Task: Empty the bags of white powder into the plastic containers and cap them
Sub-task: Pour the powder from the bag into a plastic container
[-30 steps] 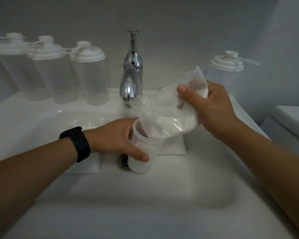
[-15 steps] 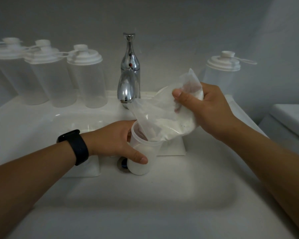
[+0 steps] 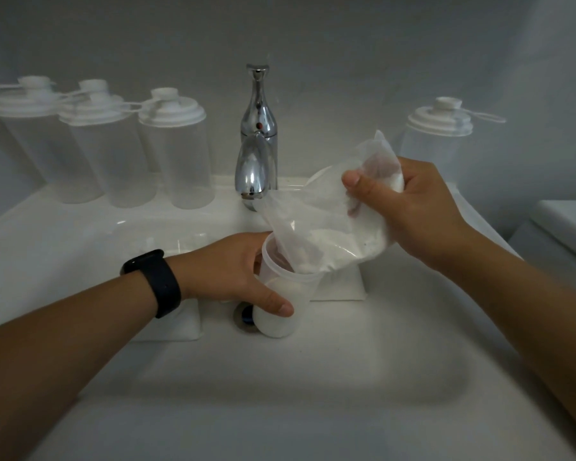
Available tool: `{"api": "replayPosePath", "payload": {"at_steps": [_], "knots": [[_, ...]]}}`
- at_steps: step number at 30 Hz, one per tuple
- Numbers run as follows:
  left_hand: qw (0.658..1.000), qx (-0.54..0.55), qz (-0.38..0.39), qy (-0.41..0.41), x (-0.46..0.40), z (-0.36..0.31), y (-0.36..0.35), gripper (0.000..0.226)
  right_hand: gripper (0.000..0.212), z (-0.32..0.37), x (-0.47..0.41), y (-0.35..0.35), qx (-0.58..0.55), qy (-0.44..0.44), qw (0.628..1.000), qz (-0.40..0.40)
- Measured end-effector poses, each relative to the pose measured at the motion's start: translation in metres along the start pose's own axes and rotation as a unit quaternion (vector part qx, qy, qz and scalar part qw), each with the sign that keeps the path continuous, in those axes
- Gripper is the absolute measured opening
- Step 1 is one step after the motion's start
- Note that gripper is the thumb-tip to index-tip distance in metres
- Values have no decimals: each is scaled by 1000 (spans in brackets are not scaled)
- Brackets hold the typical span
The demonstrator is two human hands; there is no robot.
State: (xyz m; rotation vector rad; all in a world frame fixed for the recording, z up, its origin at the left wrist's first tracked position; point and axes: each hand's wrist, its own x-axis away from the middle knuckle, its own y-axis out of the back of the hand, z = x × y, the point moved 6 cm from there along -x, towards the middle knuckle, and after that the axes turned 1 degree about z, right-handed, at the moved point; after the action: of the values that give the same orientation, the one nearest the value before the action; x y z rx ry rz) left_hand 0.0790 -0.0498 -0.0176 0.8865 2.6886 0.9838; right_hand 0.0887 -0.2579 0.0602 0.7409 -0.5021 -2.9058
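The open container is standing in the middle of the sink, just beside the drain on its right. The left hand is lying against the container's left side. The bag is hanging above and to the right of the container, its lower end sitting inside the rim, and the right hand is gripping its far upper end. The faucet is standing behind them. Three capped containers are standing far left of the faucet, and one capped container is standing far right. Flat packs are lying behind the open container.
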Motion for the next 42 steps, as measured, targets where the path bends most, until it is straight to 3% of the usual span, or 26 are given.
{"api": "replayPosePath", "payload": {"at_steps": [42], "knots": [[1000,-2,9,1,-1,2,0,69,25,4,2,2,16,36,999,-18]]}}
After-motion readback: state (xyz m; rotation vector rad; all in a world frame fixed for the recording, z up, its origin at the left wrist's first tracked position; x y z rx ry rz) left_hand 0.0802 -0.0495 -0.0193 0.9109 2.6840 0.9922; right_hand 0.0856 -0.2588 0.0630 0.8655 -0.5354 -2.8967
